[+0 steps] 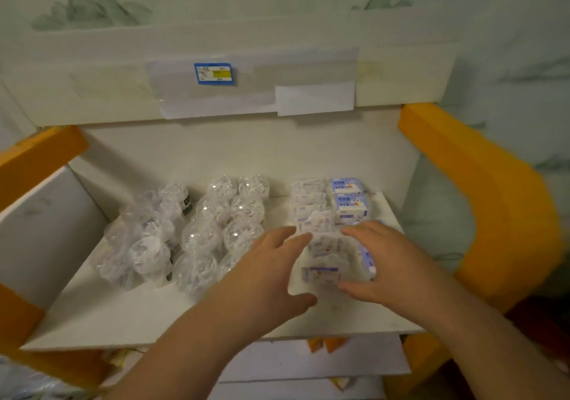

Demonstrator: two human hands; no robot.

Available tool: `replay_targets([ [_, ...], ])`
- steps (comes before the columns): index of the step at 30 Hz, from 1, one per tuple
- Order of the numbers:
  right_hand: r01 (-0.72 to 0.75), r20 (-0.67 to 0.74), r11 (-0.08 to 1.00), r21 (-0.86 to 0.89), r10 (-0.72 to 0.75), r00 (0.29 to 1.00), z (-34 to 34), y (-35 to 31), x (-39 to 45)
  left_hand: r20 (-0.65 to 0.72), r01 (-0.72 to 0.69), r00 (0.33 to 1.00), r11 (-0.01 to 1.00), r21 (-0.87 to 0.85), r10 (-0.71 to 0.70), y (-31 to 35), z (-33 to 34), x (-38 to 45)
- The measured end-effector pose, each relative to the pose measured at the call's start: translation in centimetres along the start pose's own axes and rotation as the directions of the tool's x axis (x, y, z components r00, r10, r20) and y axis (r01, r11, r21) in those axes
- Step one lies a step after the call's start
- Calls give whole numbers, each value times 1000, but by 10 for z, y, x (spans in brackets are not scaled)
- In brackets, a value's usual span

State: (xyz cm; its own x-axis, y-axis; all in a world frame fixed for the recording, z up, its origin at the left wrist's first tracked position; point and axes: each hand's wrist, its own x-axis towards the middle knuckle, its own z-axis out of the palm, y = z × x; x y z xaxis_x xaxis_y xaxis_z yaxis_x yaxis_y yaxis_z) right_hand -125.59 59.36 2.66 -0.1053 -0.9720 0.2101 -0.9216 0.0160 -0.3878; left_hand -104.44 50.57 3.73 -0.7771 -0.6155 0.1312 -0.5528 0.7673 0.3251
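Both hands at the white shelf (123,316): my left hand (271,273) and right hand (382,261) flank the small white packets (322,259) at its right front, fingers spread and seemingly clasping nothing, though blur hides contact. Clear-wrapped balls (216,227) lie just left.

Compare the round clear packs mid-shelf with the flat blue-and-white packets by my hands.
The round clear packs bulge and are see-through; the flat packets are rectangular with blue print. The round packs sit two abreast, untouched; the flat packets form one column, its front between the left hand and right hand. Both lie on the white shelf.
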Motion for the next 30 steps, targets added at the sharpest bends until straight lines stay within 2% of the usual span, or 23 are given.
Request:
replay_targets([
  [6, -100, -70, 994, -46, 96, 993, 1, 28, -21, 40, -47, 998, 991, 128, 42, 6, 30, 33],
  [11, -118, -73, 989, -90, 112, 991, 5, 32, -29, -25, -30, 999, 974, 226, 36, 9, 52, 51],
  [15, -114, -62, 989, -97, 109, 992, 9, 28, -29, -119, -15, 992, 978, 206, 40, 3, 60, 55],
  [21, -100, -78, 993, -61, 95, 992, 12, 25, -10, -111, -66, 990, 978, 199, 90, 7, 64, 65],
  [26, -41, 12, 989, -143, 43, 999, 20, 15, 15, -90, -53, 994, 987, 154, 67, -1, 48, 59],
  [30, -1, 50, 977, -214, 12, 999, 29, 4, 34, -162, 1, 987, 994, 109, 17, -12, 26, 53],
])
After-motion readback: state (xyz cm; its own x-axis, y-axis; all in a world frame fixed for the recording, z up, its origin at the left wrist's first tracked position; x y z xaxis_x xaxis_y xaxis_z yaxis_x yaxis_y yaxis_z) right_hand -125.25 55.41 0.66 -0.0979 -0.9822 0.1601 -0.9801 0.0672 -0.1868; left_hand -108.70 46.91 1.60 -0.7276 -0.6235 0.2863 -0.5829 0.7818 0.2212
